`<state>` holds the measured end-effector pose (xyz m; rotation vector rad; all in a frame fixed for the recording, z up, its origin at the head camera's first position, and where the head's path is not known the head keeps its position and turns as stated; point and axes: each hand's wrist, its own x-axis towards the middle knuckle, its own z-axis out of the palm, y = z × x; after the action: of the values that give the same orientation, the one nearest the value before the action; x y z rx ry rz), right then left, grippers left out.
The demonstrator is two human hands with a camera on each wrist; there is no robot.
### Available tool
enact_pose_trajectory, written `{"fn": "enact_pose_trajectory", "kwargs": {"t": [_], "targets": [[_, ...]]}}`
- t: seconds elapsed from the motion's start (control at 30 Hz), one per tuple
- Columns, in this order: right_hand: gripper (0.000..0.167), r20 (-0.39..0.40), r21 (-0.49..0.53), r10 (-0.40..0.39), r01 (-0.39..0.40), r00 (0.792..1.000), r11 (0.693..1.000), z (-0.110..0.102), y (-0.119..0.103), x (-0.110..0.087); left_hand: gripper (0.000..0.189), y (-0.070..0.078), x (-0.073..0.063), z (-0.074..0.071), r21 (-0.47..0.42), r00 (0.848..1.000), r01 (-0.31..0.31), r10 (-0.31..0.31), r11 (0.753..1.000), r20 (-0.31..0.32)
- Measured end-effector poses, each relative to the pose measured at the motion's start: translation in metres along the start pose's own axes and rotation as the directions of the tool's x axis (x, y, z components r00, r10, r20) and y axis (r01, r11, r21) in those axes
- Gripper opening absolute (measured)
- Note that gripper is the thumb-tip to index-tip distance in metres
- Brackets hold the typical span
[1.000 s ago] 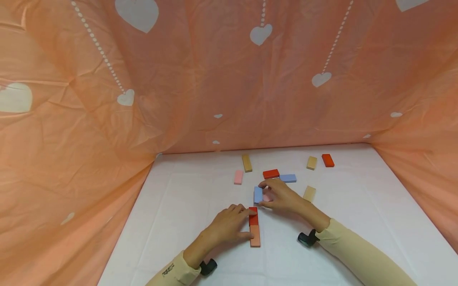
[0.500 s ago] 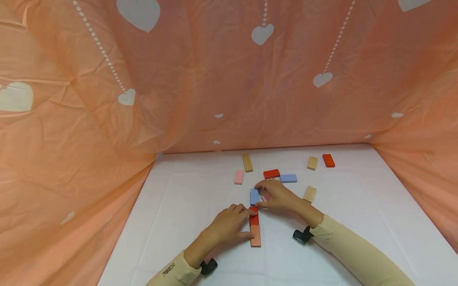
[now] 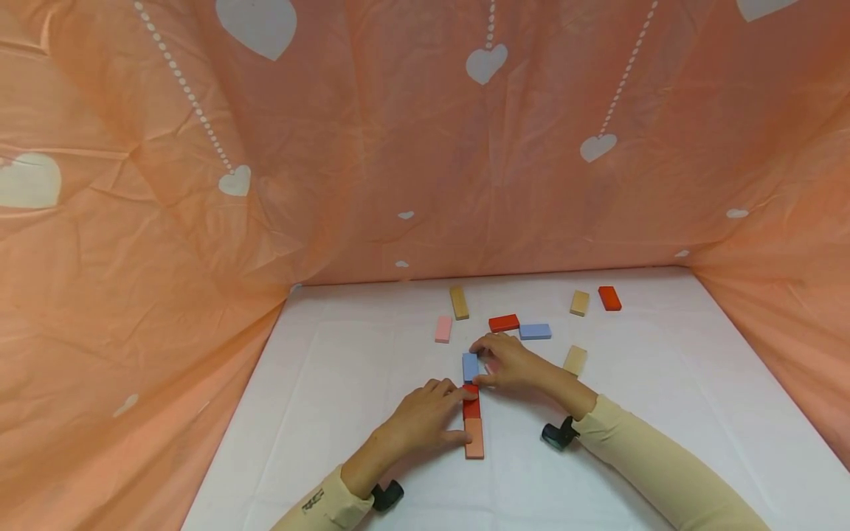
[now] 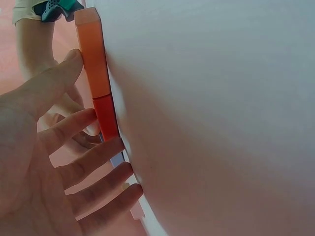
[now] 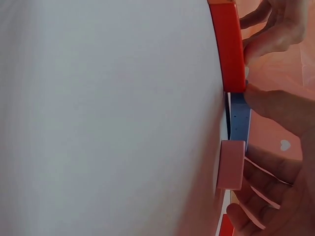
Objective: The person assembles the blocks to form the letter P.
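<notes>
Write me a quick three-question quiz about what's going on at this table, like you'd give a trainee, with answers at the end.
1. Which block is held in the right hand's grip?
2. In the row in front of the person, which colour comes between that block and the orange block?
A pink
B red
C blue
3. True or false: the orange block stands upright on its end.

Key
1. The blue block.
2. B, the red block.
3. False; it lies lengthwise along the table.
</notes>
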<state>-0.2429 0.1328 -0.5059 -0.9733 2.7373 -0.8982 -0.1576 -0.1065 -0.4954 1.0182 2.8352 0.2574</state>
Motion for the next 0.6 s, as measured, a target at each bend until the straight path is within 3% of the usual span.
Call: {"fn": "enact_pose_trajectory", "kwargs": {"t": [0.33, 0.6], "targets": [[0.055, 0.031, 0.027, 0.031, -0.031, 0.999, 0.999, -0.0003, 0.0017, 0.0017, 0.063, 0.0002, 0.0009, 0.0, 0.004, 1.0, 0.0, 0.0, 1.0, 0.005], [0.05, 0.029, 0.026, 0.005, -0.006, 1.0, 1.0, -0.001, 0.0005, 0.0027, 0.064, -0.0012, 0.0024, 0.0027, 0.016, 1.0, 0.004, -0.004, 1.0, 0.003]]}}
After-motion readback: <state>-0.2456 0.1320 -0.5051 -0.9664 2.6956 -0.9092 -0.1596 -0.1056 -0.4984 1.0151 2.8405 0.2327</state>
